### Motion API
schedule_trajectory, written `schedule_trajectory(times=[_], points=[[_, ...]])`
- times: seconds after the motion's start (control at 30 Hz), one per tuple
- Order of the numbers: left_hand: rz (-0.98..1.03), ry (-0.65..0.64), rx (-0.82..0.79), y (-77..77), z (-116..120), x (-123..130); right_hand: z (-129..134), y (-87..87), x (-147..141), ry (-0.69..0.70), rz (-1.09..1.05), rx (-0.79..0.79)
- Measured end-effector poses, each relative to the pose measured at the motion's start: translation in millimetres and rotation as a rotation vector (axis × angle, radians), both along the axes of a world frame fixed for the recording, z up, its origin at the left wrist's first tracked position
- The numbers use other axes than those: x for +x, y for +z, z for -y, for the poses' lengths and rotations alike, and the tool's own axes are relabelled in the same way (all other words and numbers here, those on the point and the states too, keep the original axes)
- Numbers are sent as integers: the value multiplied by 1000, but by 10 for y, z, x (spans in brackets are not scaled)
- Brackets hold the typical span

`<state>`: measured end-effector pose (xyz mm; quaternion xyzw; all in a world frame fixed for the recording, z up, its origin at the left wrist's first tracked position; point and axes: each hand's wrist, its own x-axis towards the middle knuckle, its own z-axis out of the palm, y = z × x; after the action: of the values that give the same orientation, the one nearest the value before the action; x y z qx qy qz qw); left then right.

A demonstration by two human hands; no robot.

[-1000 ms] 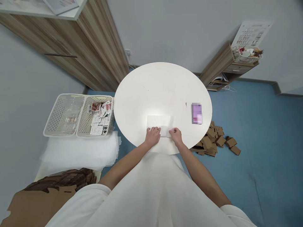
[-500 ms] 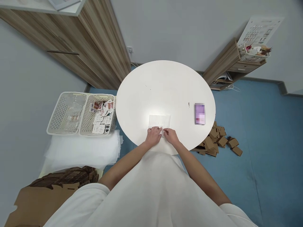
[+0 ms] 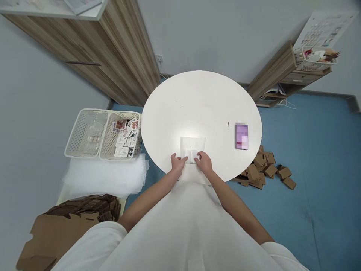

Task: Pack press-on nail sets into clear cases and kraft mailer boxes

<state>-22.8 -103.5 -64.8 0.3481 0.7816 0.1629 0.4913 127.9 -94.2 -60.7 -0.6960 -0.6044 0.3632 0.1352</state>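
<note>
A thin white sheet (image 3: 193,143) lies flat near the front edge of the round table, and it looks like packing foam. On its lower part rests a small flat white piece (image 3: 193,154), too pale to name exactly. My left hand (image 3: 178,163) is beside the sheet's left edge, fingers apart, with its thumb near the small piece. At the right, my right hand (image 3: 204,162) has its thumb and fingertips curled in on the edge of the white piece.
The white round table (image 3: 203,101) also bears a blurred purple box (image 3: 241,136). Left are a basket of printed cards (image 3: 124,137), a basket of clear plastic items (image 3: 90,131), stacked white sheets (image 3: 104,175) and flat cardboard (image 3: 56,237). Small brown boxes (image 3: 258,165) lie on the floor right.
My left hand has moved off the sheet to the left and its fingers have spread. My right hand stays by the small white piece, now more exposed. The whole view has shifted slightly.
</note>
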Motion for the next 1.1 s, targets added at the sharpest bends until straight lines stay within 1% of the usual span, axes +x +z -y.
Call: schedule_trajectory(times=[0.1,0.17,0.27,0.37,0.47,0.57,0.67,0.73,0.77,0.83,0.9,1.03,1.1], points=[[75,41,44,77,-90,-59,-3,-6,5,-8,-9,2],[79,6,80,118,-115,-67,-4,-13,9,-6,-17,1],[63,-136,183,163,-136,20,-7,-25,12,-3,-33,6],[61,-273,249,185,-173,185,-11,-29,12,7,-48,22],[54,-347,243,185,-222,327,-13,-17,29,24,-76,30],[37,-388,237,176,-250,392,-11,7,89,24,-150,2],[33,-447,258,172,-242,398,-13,24,164,-29,-327,-45],[28,-532,303,170,-221,388,-22,20,187,-97,-413,-59],[21,-577,333,166,-206,380,-30,13,184,-132,-419,-59],[-1,-643,391,152,-170,358,-45,-11,155,-187,-372,-53],[-21,-655,439,125,-131,321,-52,-44,112,-204,-310,-40],[-139,-604,573,45,-81,214,-24,-107,68,-163,-233,-7],[-210,-646,638,3,-85,165,-4,-126,72,-137,-188,45]])
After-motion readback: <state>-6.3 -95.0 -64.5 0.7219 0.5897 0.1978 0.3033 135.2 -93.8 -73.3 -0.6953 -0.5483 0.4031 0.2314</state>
